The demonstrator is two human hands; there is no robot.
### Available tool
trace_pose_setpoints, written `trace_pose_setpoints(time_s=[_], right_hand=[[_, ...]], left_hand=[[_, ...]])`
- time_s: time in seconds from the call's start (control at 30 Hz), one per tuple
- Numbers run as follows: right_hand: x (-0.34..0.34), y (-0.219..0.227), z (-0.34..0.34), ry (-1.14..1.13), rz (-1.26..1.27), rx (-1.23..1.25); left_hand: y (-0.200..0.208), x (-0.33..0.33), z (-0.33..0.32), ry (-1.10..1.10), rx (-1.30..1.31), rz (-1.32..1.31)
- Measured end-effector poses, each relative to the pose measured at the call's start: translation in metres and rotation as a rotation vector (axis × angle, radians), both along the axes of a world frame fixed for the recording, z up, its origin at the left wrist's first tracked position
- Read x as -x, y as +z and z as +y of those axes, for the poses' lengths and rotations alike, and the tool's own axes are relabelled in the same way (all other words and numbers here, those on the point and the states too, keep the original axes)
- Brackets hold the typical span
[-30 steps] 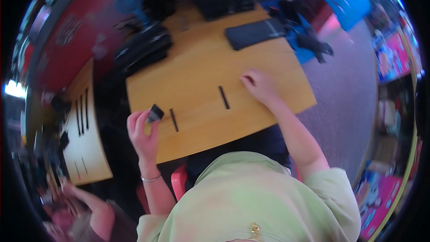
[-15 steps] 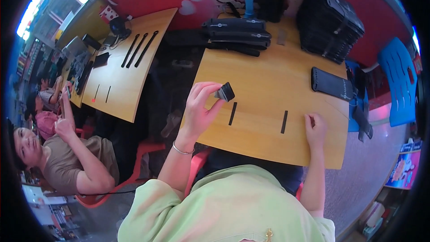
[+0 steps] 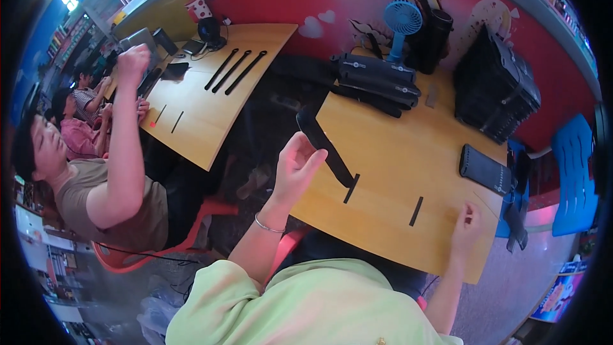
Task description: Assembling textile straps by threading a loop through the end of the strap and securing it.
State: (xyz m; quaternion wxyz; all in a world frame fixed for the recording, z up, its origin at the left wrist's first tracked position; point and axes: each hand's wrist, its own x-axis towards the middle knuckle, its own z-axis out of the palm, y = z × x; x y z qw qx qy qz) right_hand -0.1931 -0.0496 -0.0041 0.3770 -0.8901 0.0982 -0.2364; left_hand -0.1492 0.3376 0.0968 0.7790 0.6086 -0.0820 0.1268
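Note:
My left hand (image 3: pixel 298 165) holds up a long black strip (image 3: pixel 327 148) over the table's left edge, pinched between thumb and fingers. Its rounded end rises above the fingers, and the other end slants down to a short black mark (image 3: pixel 352 188) on the tabletop. At the table's right side, my right hand (image 3: pixel 467 225) is closed with the fingers curled together; whatever is in them is too small to make out. A thin line like thread (image 3: pixel 488 202) shows beside it. Beyond that hand lies a black folded piece with holes along its edge (image 3: pixel 484 169).
The wooden table (image 3: pixel 396 147) bears another short black mark (image 3: pixel 416 211), stacked black folded pieces (image 3: pixel 377 80), a blue fan (image 3: pixel 402 20) and a tall black pile (image 3: pixel 497 89). A blue chair (image 3: pixel 573 176) stands right. Leftward, a co-worker (image 3: pixel 115 195) sits by a table with black strips (image 3: pixel 236 71).
The strip, earlier seen nearly end-on, has turned and now shows its length. My view has shifted, moving the table lower. The co-worker has raised a fist.

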Motion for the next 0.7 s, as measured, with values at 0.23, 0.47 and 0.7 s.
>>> trace_pose_setpoints(time_s=[0.23, 0.47, 0.7], right_hand=[[-0.003, 0.011, -0.058, -0.039, 0.028, 0.467], [0.002, 0.021, -0.058, 0.06, 0.182, 0.497], [0.016, 0.045, -0.023, 0.063, 0.391, 0.696]], left_hand=[[-0.005, -0.001, 0.011, -0.034, 0.162, 0.05], [0.0, 0.0, 0.008, 0.014, 0.04, -0.001], [-0.002, -0.003, 0.012, 0.166, -0.443, -0.078]])
